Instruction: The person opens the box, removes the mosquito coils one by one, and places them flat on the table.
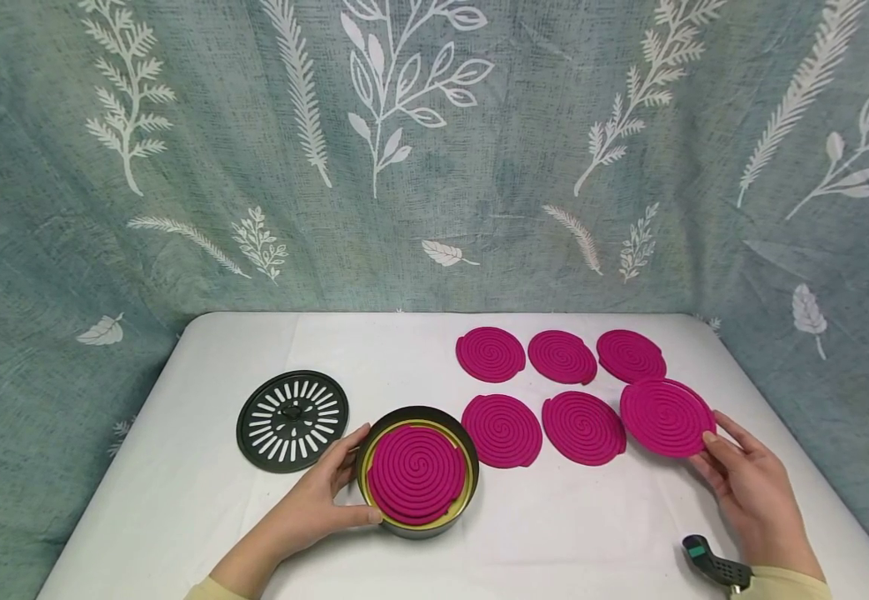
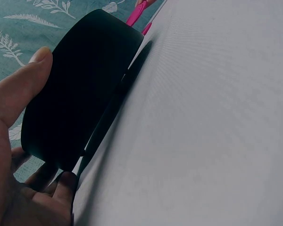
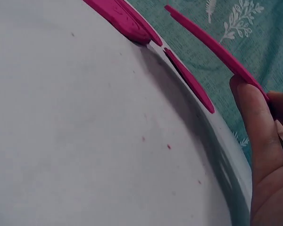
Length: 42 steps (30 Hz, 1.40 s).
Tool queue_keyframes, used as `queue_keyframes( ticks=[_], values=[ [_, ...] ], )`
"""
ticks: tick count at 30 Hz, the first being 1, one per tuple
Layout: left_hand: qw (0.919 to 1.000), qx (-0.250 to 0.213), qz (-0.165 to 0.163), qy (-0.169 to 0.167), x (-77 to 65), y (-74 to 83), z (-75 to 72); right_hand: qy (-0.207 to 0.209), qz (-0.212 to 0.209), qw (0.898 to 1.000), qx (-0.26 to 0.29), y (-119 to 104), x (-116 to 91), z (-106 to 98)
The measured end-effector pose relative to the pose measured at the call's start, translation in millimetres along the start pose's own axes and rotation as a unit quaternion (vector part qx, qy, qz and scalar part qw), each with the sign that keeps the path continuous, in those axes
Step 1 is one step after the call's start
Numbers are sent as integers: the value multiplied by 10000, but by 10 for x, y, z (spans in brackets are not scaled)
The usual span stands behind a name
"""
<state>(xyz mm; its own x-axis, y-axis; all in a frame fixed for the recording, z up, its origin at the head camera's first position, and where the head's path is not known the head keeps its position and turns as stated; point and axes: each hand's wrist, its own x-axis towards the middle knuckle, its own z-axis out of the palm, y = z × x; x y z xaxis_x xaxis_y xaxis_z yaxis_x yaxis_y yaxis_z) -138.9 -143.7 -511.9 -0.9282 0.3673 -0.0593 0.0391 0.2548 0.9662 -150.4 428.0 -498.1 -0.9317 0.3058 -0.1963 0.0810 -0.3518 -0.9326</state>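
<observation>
A dark round mosquito coil tin [image 1: 417, 534] with a yellow inner rim stands on the table, a pink mosquito coil [image 1: 419, 472] lying in it. My left hand [image 1: 327, 493] grips the tin's left side, thumb at the front rim and fingers round the back. In the left wrist view the tin's black wall [image 2: 85, 84] sits between thumb and fingers. On the right, my right hand [image 1: 751, 477] pinches another pink mosquito coil [image 1: 668, 417] by its edge. That coil [image 3: 212, 44] is held up off the table in the right wrist view, tilted.
Several more pink coils [image 1: 501, 430] lie in two rows right of the tin. A black slotted lid [image 1: 292, 421] lies flat to its left. The white tablecloth [image 1: 539, 533] covers the table, with a leaf-patterned curtain [image 1: 419, 242] behind. A black strap device [image 1: 715, 564] sits at the right wrist.
</observation>
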Motion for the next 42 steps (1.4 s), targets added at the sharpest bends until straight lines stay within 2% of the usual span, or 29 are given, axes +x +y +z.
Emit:
queue_keyframes(
  ticks=[3, 11, 17, 20, 28, 32, 42],
  values=[
    [10000, 37, 9, 9, -1, 3, -1, 190, 65, 9998, -37, 10, 13, -53],
    [9999, 85, -49, 34, 13, 13, 1, 798, 195, 9935, -787, 91, 95, -115],
    [9999, 105, -91, 71, 18, 15, 4, 1006, 252, 9878, -1165, 115, 145, -102],
    [9999, 67, -54, 57, 15, 7, 2, 866, 222, 9897, -1119, 109, 150, -104],
    [10000, -59, 62, -6, 7, -14, -7, 32, 377, 9969, -690, 36, 111, -143],
    [10000, -3, 29, 8, 15, -3, -6, -64, 472, 9972, -569, 2, 76, -171],
    [9997, 180, -136, 132, 26, 14, -3, -251, 290, 9992, -111, -113, -20, -268]
  ],
)
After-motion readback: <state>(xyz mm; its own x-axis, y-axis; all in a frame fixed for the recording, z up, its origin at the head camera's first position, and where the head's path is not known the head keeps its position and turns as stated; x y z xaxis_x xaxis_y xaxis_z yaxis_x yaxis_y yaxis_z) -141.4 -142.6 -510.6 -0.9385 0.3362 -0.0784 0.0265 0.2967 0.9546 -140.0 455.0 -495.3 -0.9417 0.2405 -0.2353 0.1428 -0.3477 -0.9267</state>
